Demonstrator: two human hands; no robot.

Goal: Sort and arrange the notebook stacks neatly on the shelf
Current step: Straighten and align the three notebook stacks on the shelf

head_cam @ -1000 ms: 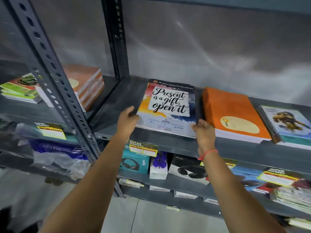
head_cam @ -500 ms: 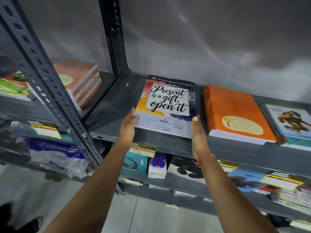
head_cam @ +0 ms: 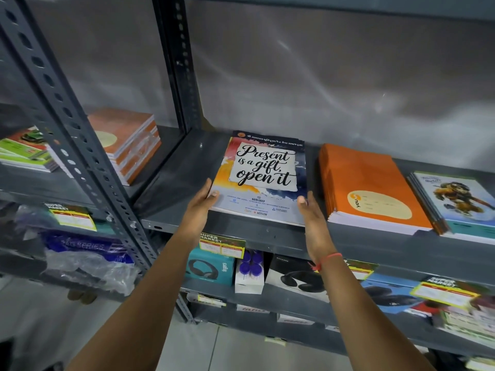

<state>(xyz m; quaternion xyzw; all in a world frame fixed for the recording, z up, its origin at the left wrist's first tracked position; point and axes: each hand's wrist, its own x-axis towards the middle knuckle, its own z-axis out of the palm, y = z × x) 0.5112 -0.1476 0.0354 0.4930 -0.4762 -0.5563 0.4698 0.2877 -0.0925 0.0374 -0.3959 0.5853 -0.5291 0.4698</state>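
A stack of notebooks [head_cam: 263, 167] with a "Present is a gift, open it" cover lies flat on the grey metal shelf [head_cam: 267, 232], near its front edge. My left hand [head_cam: 199, 207] presses flat against the stack's near left side, thumb on the cover corner. My right hand [head_cam: 313, 220] presses the near right side the same way, thumb on the cover. Just right of it lies an orange notebook stack [head_cam: 367, 183], then a stack with a cartoon figure cover [head_cam: 455, 204]. The neighbouring bay at left holds another orange stack [head_cam: 128, 140] and green-covered books [head_cam: 24, 153].
A perforated grey upright post [head_cam: 80, 156] stands at the front left and another post [head_cam: 179, 65] at the back. The shelf below holds boxed headphones [head_cam: 211, 267], small boxes and yellow price tags [head_cam: 222, 245]. Plastic-wrapped goods [head_cam: 88, 263] sit lower left.
My hands went from curled over the stack's near corners to lying flat along its two sides. The stack now sits squarer to the shelf edge.
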